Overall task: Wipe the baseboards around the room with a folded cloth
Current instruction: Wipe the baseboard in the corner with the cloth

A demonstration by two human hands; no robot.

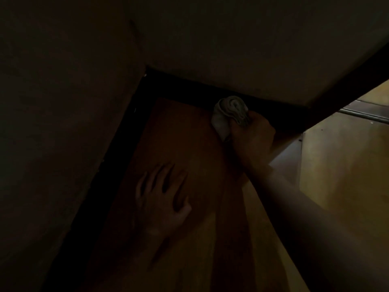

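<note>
**Wiping blind in a dark corner**

Pressing the bunched cloth (230, 113) against the dark baseboard (185, 86) at the foot of the far wall, I have my right hand (251, 135) closed in a fist around it, with the wad bulging out to the left. My left hand (162, 192) is spread flat on the wooden floor (179, 133), near me, taking my weight.

The light is poor, so I could easily miss dust in the corner to the left, where the two baseboards meet. The cloth looks rolled more than folded; it may loosen and drag on the floor. If my bracing palm slides on the smooth boards, I could lurch toward the wall. How firmly the cloth meets the trim, I cannot tell.
</note>
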